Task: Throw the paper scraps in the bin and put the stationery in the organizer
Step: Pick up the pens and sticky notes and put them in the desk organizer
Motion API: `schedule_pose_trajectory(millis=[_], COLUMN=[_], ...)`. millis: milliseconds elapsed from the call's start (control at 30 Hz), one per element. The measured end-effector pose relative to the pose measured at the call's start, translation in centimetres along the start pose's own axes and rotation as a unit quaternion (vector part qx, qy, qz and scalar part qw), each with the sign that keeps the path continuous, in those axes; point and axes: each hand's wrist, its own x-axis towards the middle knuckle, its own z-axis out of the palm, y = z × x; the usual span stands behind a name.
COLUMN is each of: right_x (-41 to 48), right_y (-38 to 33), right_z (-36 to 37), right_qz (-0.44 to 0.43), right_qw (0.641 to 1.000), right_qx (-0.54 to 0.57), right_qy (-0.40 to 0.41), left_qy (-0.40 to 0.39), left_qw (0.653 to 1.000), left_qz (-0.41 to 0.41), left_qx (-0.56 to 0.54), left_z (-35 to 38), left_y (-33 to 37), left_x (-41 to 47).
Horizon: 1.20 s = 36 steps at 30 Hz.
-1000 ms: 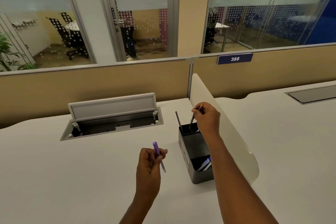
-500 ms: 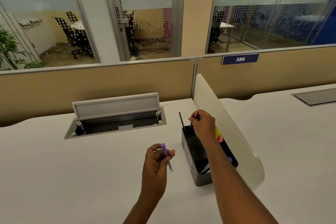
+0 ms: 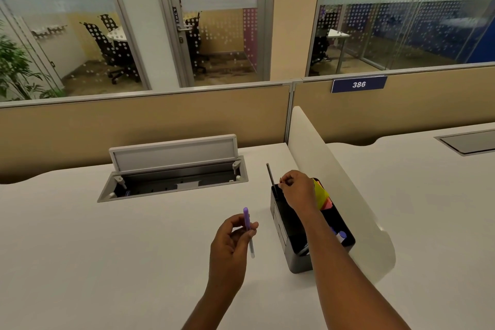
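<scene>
Head view: right hand pinches something unclear over the organizer; left hand loosely grips a purple pen, which could slip onto the bench.

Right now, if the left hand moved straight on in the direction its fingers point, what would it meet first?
Probably the black organizer: the left hand, holding the purple pen, points up and right toward its side wall. Depth is unclear, so it might pass just beyond it.

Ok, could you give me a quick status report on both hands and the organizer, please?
Left hand holding purple pen above desk. Right hand over organizer back slot; pinched item not clear. Nothing blocking.
</scene>
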Motion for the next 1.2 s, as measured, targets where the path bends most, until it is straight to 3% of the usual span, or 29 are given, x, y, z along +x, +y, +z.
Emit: schedule_pose_trajectory(millis=[300,400,467,633,767,1033,1200], right_x=[-1.6,-3.0,-4.1,-6.8,-7.9,-8.3,-6.2], right_y=[-1.0,-2.4,-3.5,-6.3,-7.2,-7.3,-6.8], right_z=[-1.6,-2.4,-3.0,-4.7,-4.6,-4.6,-6.7], right_qz=[-0.011,-0.029,-0.047,-0.106,-0.142,-0.17,-0.138], right_qw=[0.997,0.998,0.998,0.966,0.945,0.95,0.982], right_qx=[0.044,0.042,0.047,0.06,0.029,0.047,0.086], right_qy=[0.057,0.042,-0.002,-0.229,-0.294,-0.259,-0.092], left_qy=[0.023,0.02,0.026,0.034,0.035,0.041,0.077], left_qw=[1.0,0.999,0.999,0.998,0.998,0.996,0.996], left_qz=[-0.007,-0.004,-0.004,-0.004,0.006,0.018,-0.015], left_qx=[0.017,0.028,0.034,0.045,0.055,0.072,0.041], left_z=[0.3,0.5,0.7,0.8,0.9,0.6,0.0], left_y=[-0.6,-0.8,-0.8,-0.7,-0.3,-0.3,-0.5], left_x=[0.0,0.0,0.0,0.0,-0.1,-0.4,-0.8])
